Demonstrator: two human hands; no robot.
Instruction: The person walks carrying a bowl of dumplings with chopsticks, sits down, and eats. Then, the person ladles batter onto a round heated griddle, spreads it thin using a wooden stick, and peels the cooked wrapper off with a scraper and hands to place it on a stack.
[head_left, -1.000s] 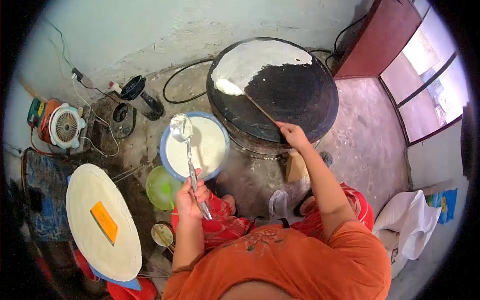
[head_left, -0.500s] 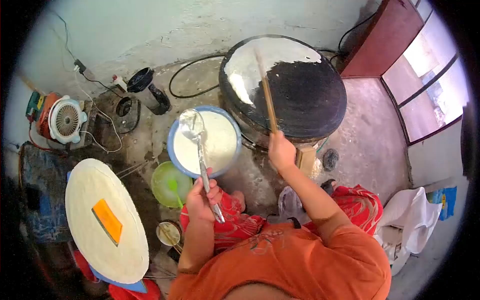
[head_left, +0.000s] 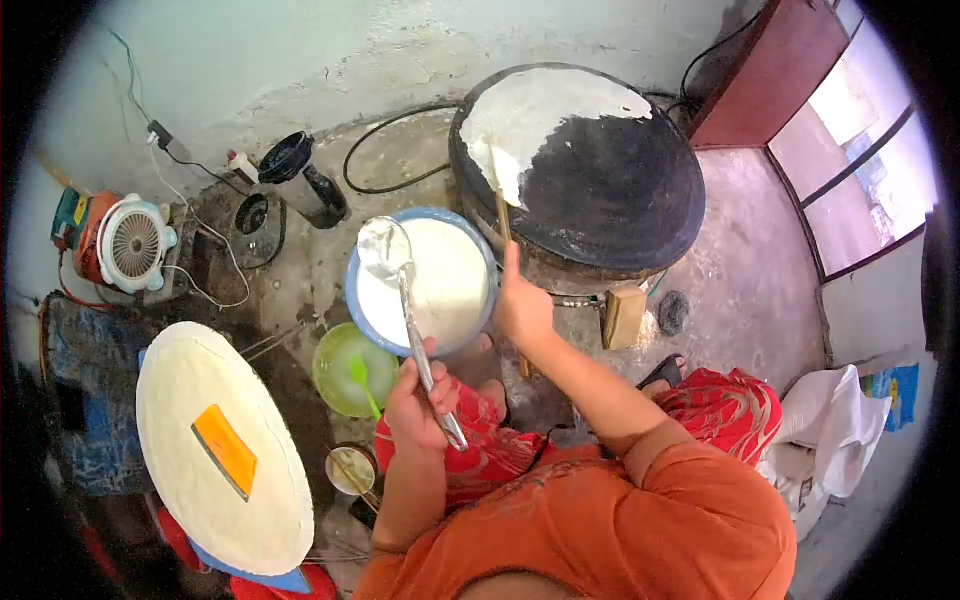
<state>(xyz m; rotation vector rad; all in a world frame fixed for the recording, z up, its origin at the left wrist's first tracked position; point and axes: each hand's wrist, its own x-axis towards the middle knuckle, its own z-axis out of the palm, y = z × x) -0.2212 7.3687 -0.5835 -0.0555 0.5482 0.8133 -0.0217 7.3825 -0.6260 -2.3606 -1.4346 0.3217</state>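
Note:
My left hand [head_left: 420, 404] is closed around the handle of a metal ladle [head_left: 385, 247], whose wet bowl hangs over the left side of a blue-rimmed basin [head_left: 352, 290] of white batter [head_left: 440, 280]. My right hand [head_left: 524, 312] grips a wooden stick [head_left: 502, 213]. The stick's far end meets the white layer [head_left: 540, 105] on the left part of a round black griddle [head_left: 620, 190]. White batter covers the griddle's back and left; its middle and right show black.
At the left, an orange-handled scraper [head_left: 226, 450] lies on a pale round stack [head_left: 190, 400]. A green bowl [head_left: 330, 372], a small cup [head_left: 352, 470], a fan [head_left: 133, 243] and a black cylinder [head_left: 310, 190] stand nearby. A wooden block [head_left: 624, 318] and white sack [head_left: 825, 425] are at the right.
My right hand has moved left and nearer my body, swinging the stick along the griddle's left side. White batter now reaches further toward the griddle's front left. The ladle is still held over the basin.

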